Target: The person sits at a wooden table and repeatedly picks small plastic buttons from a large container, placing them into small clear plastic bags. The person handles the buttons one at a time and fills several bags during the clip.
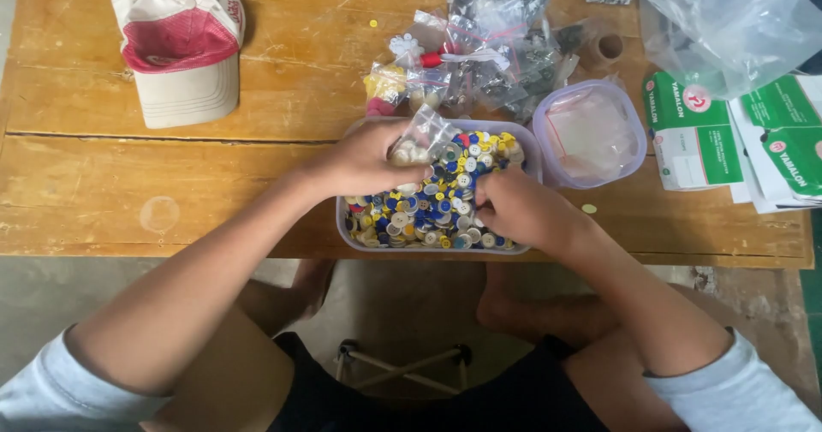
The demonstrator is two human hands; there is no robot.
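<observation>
My left hand (364, 162) reaches in from the lower left over the tub of buttons (528, 154), fingers pinched shut on a small clear bag (424, 132) whose mouth points up and away from me, its long axis slanting toward the tub's far rim. My right hand (514, 209) lies knuckles-up in the tub's near right corner, fingers curled down into the buttons; what they hold, I cannot tell. The tub sits at the tabletop's (86, 184) near edge, long side crosswise.

home workbench — worn wooden table (171, 166) | bagged buttons (479, 55) | concrete floor (51, 295)
</observation>
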